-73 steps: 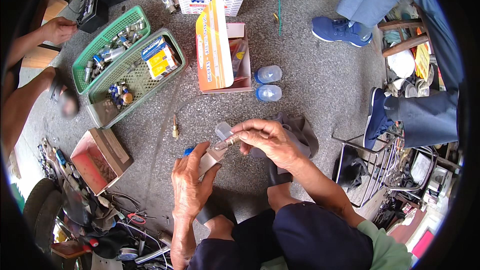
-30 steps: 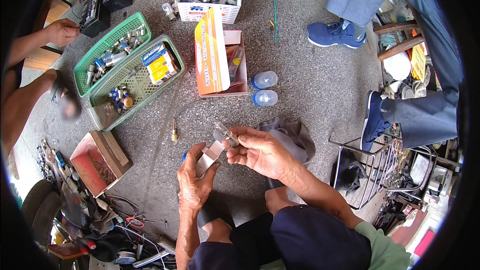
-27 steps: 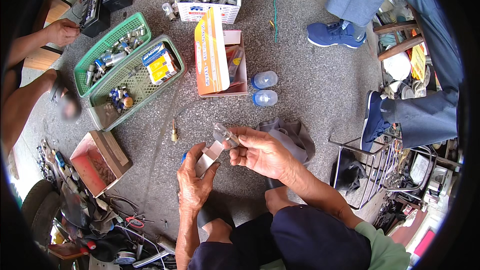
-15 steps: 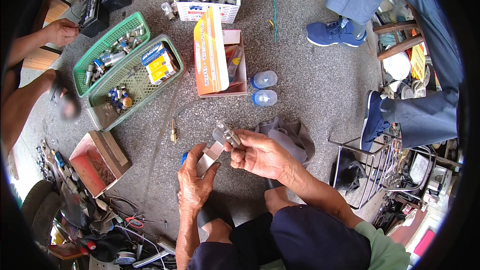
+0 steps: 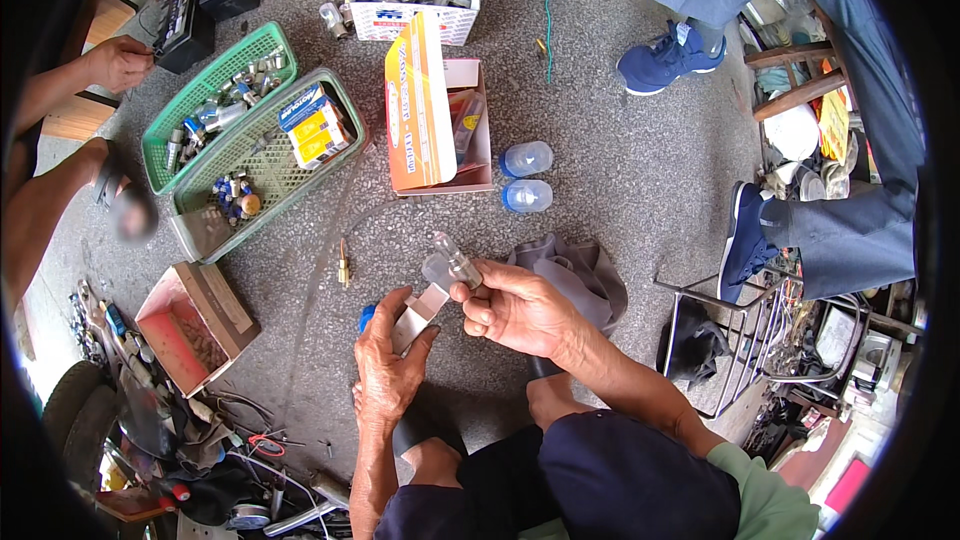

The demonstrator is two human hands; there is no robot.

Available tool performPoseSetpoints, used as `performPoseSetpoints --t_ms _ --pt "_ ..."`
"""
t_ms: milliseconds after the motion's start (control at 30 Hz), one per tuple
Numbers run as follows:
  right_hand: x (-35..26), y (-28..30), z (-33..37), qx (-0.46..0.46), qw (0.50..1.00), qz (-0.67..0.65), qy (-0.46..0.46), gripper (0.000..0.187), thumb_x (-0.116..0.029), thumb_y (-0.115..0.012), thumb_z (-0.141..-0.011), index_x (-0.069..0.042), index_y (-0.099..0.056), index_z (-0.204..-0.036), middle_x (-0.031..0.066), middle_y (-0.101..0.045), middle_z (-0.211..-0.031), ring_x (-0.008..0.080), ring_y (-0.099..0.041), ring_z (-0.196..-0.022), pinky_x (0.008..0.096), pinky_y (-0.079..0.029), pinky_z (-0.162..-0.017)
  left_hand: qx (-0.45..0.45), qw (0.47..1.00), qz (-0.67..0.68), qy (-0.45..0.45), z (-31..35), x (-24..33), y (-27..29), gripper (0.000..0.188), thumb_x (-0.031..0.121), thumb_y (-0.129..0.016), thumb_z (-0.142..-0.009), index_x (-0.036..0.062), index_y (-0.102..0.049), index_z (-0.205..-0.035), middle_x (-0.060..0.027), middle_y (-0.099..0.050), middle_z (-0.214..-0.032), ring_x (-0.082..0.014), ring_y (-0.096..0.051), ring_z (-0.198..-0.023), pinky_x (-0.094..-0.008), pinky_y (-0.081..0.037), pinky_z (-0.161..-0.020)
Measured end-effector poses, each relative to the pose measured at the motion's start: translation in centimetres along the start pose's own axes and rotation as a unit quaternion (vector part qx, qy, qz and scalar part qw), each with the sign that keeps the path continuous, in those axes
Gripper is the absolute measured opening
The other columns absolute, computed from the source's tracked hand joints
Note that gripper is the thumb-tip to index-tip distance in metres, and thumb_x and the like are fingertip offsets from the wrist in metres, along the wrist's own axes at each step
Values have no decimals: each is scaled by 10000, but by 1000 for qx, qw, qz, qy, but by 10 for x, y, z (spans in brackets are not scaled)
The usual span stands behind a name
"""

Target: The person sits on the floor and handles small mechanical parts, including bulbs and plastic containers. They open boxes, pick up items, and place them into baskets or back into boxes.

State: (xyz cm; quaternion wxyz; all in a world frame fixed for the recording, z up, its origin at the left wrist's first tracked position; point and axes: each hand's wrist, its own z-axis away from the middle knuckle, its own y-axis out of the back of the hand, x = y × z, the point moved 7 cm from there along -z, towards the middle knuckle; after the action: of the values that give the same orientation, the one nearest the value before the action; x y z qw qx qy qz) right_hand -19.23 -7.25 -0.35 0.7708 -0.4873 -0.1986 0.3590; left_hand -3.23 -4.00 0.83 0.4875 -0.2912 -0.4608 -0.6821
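A small light bulb (image 5: 459, 262) with a clear glass top and metal base is pinched between the thumb and fingers of my right hand (image 5: 520, 310). My left hand (image 5: 388, 360) is closed around a small white cardboard box (image 5: 420, 317), its end turned toward the bulb. A clear rounded piece (image 5: 436, 269) shows just beyond the box, and a blue piece (image 5: 367, 318) sticks out beside my left fingers; whether they belong together I cannot tell. On the floor ahead lie two clear plastic containers with blue caps (image 5: 527, 196).
Green baskets (image 5: 180, 215) of bulbs stand at left, near an orange-and-white box (image 5: 425, 130) and a white carton (image 5: 415, 25) of bulbs. Another person's hands (image 5: 122, 62) are by a black battery (image 5: 185, 25), with an orange glow there. A grey cloth (image 5: 575, 275) and metal rack (image 5: 740, 340) lie right.
My hands and the bulb have barely moved. An orange glow has appeared at the other person's fingers by the battery. The far blue shoe has shifted slightly.
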Motion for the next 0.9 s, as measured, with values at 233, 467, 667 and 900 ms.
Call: performPoseSetpoints --t_ms 233,467,667,900 --pt "-1 3 0 7 1000 1 2 247 -237 -538 -1037 -51 -638 -1165 110 -683 -1068 142 -589 -773 323 -456 -744 -6 1000 -5 -3 -1 3 -1 578 40 -786 -783 100 -552 -1308 -184 -694 -1122 -341 -686 -1039 -425 -542 -880" --pt "-20 -3 9 117 956 259 69 253 -165 -535 -1033 -37 -626 -1231 123 -694 -1028 141 -627 -725 308 -505 -690 -16 1000 1 -19 0 3 0 587 -33 -667 -737 89 -562 -1302 -187 -679 -1138 -367 -668 -1038 -433 -529 -897" --pt "-39 -37 16 130 717 669 143 149 -101 -625 -964 -22 -688 -1074 37 -654 -830 74 -574 -630 243 -456 -570 -12 997 13 -69 -2 9 0 581 -62 -653 -732 90 -577 -1287 -154 -661 -1124 -335 -646 -1041 -426 -517 -912" --pt "-29 -67 18 71 551 806 201 138 -73 -671 -879 -69 -700 -1013 120 -670 -883 272 -684 -708 353 -536 -611 -34 989 -29 -138 -1 16 -3 598 -74 -705 -754 98 -592 -1315 -184 -608 -1248 -353 -606 -1136 -426 -508 -945"
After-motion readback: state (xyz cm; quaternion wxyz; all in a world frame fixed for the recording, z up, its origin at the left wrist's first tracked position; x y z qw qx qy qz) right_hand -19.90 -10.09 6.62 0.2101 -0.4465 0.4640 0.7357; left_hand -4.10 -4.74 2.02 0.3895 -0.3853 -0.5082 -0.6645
